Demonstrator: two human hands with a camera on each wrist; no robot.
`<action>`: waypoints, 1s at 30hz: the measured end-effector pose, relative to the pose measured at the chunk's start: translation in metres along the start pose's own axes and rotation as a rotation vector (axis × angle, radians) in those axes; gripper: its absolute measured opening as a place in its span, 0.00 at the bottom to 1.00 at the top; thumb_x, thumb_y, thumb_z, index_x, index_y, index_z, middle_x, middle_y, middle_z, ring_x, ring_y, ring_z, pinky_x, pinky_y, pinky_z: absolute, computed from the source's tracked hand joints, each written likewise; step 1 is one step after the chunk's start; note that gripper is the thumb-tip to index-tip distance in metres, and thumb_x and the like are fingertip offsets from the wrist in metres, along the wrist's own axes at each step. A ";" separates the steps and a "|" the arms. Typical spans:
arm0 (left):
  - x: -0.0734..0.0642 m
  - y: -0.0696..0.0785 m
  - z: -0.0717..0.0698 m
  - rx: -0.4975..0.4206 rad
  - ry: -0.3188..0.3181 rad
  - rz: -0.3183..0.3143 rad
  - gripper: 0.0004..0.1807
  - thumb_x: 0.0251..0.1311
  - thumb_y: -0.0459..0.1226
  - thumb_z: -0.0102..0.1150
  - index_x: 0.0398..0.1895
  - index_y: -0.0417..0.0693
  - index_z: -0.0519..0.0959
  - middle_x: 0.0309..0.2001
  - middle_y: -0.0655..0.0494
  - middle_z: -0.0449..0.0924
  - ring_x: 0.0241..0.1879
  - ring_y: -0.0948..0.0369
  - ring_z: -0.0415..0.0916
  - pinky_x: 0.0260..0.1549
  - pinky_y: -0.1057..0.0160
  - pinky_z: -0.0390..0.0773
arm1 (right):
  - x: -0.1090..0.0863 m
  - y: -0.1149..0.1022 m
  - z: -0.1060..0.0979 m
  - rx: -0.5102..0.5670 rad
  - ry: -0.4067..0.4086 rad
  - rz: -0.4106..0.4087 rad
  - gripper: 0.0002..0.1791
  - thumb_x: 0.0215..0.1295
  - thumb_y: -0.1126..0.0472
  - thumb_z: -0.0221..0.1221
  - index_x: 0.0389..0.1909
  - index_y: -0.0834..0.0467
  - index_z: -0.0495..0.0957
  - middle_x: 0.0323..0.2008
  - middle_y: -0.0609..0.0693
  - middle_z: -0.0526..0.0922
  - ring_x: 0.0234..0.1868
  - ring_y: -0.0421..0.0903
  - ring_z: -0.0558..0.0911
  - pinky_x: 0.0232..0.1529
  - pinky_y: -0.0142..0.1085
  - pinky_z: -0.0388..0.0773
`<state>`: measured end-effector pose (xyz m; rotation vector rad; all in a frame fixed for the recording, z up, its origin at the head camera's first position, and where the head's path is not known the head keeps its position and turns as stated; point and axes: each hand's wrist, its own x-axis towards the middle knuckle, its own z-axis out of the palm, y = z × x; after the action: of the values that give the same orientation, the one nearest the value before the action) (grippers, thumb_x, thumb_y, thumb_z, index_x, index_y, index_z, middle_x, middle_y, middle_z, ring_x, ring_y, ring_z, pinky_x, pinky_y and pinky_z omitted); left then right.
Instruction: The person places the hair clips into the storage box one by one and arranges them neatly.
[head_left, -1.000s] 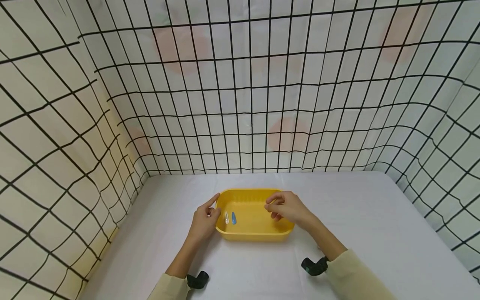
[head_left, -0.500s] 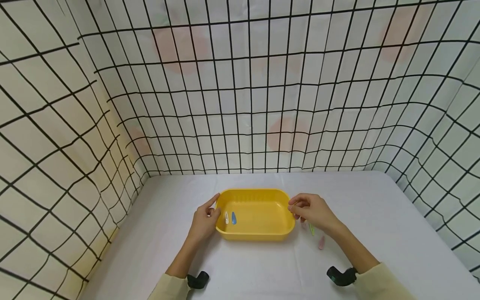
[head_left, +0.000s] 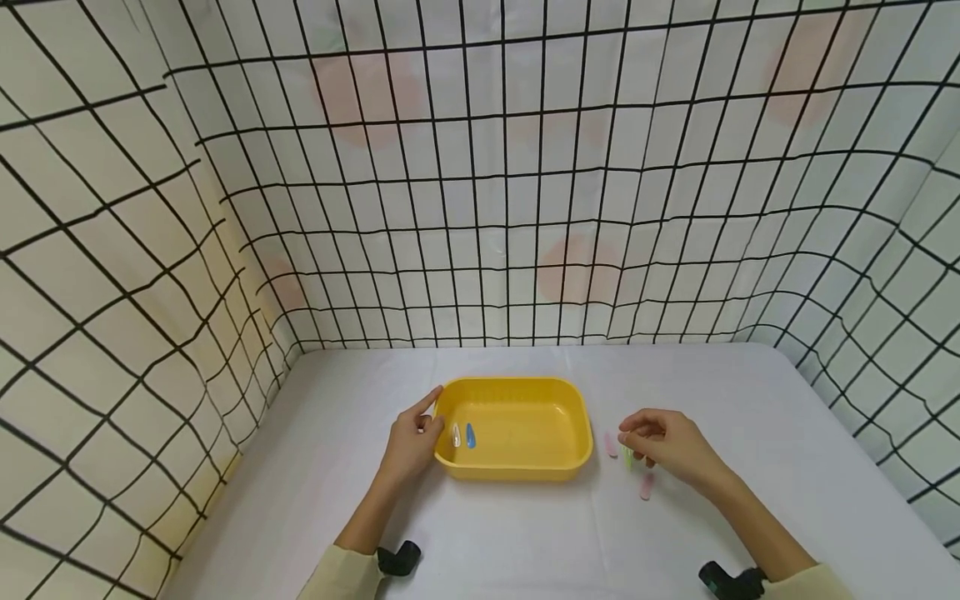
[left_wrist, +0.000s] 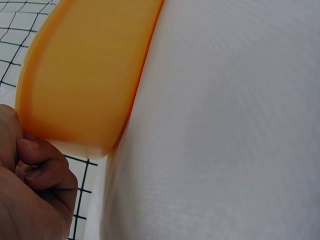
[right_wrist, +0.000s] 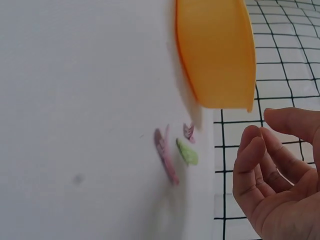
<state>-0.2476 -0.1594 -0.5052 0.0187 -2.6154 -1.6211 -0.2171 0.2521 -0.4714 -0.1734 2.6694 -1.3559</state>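
A yellow plastic tray (head_left: pixel 513 472) sits on the table; a clear or white snap hair clip (head_left: pixel 456 435) and a blue snap hair clip (head_left: pixel 470 436) lie side by side in its left part. At its left end, my left hand (head_left: pixel 408 446) grips the rim between thumb and index finger, the other fingers curled under. To the right of the tray, my right hand (head_left: pixel 675 450) hovers over several loose clips, its fingers bent and nothing between thumb and index finger. Below it lie a green hair clip (right_wrist: pixel 187 152), a pink hair clip (right_wrist: pixel 166 157) and another pink clip (right_wrist: pixel 189 132).
White cloth (head_left: pixel 495 542) covers the table. Black grid netting (head_left: pixel 480 225) over white sheets stands upright along the back and both sides. A black wrist camera (head_left: pixel 399 558) is on the left wrist, another black camera (head_left: pixel 727 581) on the right.
My right hand has moved from above the tray's right side out to the right, over the loose clips, which have come into view. My left hand stays at the rim.
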 end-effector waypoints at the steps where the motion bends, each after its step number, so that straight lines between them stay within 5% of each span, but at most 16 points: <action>1: 0.000 0.000 0.000 0.000 -0.002 0.001 0.30 0.70 0.37 0.57 0.75 0.62 0.71 0.19 0.59 0.64 0.17 0.63 0.61 0.17 0.70 0.66 | -0.002 0.003 -0.001 -0.007 0.004 0.006 0.17 0.68 0.52 0.66 0.49 0.60 0.83 0.36 0.54 0.87 0.33 0.49 0.84 0.32 0.38 0.84; 30: -0.001 -0.001 0.002 0.010 0.002 0.012 0.30 0.70 0.38 0.56 0.75 0.61 0.71 0.19 0.58 0.65 0.17 0.64 0.61 0.16 0.70 0.66 | -0.041 0.042 0.007 -0.107 0.063 0.132 0.22 0.59 0.47 0.73 0.46 0.58 0.85 0.35 0.46 0.87 0.30 0.40 0.82 0.27 0.33 0.78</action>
<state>-0.2469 -0.1584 -0.5067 0.0045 -2.6165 -1.6038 -0.1775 0.2783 -0.5061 0.0349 2.7521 -1.1996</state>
